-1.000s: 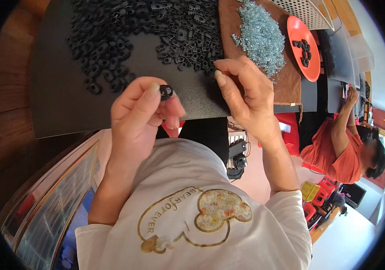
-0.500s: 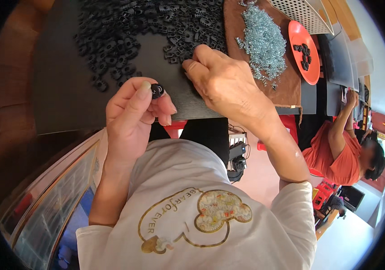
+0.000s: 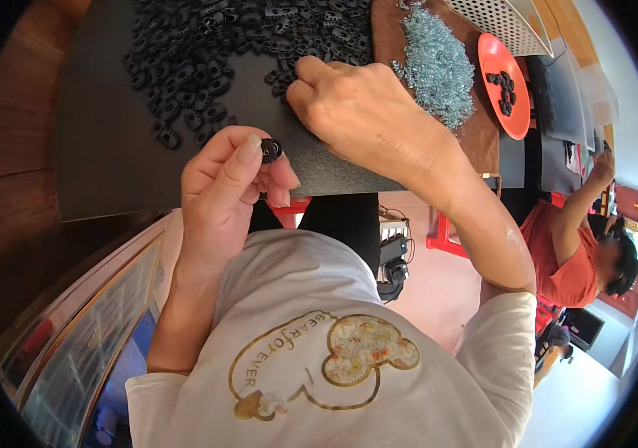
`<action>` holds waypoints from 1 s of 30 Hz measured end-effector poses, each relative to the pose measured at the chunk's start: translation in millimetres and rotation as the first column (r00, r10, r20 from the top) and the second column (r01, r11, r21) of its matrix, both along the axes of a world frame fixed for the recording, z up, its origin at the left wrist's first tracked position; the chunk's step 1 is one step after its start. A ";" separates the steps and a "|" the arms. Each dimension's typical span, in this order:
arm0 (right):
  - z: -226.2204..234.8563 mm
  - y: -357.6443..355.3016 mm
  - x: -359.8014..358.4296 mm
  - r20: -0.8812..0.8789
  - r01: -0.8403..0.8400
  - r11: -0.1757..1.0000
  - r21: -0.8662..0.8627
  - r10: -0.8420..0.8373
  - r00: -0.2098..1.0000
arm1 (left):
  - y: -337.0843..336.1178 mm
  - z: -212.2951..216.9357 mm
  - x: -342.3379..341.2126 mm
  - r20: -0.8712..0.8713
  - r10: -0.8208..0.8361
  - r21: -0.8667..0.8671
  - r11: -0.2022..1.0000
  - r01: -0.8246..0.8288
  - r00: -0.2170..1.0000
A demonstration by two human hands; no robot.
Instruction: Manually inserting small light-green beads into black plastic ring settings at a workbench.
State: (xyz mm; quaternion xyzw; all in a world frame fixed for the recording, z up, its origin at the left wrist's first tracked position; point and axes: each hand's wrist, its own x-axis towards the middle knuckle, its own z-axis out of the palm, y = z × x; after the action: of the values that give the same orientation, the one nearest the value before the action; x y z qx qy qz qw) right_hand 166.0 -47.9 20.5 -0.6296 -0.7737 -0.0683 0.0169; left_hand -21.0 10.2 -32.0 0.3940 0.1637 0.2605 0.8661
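Red stool (image 3: 447,246) on pink floor (image 3: 425,299), orange-shirted co-worker (image 3: 567,267)

left hand (image 3: 222,183): pinch grip, thumb (image 3: 244,157) laid along the top and pressed toward the bent forefinger, remaining fingers curled below and to the right of the thumb, tips showing. left wrist about straight, left forearm (image 3: 181,317) running back from the hand, slightly left. right hand (image 3: 349,101): ahead and to the right of the left one, the two not touching. back of it up, knuckles bent, fingertips tucked under on its left side, so can't confirm grip. right forearm (image 3: 472,205) slants back and right from that hand, right elbow (image 3: 517,276) bent and out wide.
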 end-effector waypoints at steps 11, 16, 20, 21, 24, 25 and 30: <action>-3.4 3.3 3.3 -0.060 -0.045 0.997 0.068 0.049 0.997 | 2.0 0.2 0.2 -0.009 -0.004 0.018 1.000 0.005 1.000; -0.4 -5.9 4.0 -0.542 0.040 0.997 0.061 -0.001 0.841 | 1.6 -0.2 -1.0 -0.005 0.008 -0.003 1.000 -0.008 1.000; -3.2 -31.4 -1.3 -0.928 0.136 0.981 -0.139 -0.176 0.327 | 0.6 1.7 1.9 -0.019 0.005 0.005 1.000 -0.005 1.000; -3.2 -37.0 -4.2 -0.960 0.157 0.951 -0.265 -0.276 0.048 | 0.0 2.8 2.1 -0.039 0.000 0.012 1.000 0.001 0.999; 2.0 -46.8 -8.8 -0.950 0.170 0.945 -0.279 -0.246 -0.190 | -3.3 10.9 5.0 -0.097 -0.012 0.044 0.999 0.017 0.995; 4.7 -49.2 -9.3 -0.921 0.160 0.934 -0.318 -0.264 -0.287 | -5.4 13.5 6.2 -0.137 -0.007 0.065 0.998 0.016 0.991; 0.1 -55.2 -10.3 -0.870 0.126 0.949 -0.288 -0.204 -0.449 | -13.4 17.3 15.5 -0.135 -0.034 0.086 0.995 0.046 0.990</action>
State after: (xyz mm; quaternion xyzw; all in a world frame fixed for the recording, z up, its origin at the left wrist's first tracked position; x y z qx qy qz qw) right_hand 155.7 -103.1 20.7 -0.5096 -0.2940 0.5061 0.6307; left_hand -5.5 -3.1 -14.7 0.4520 0.2017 0.2231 0.8398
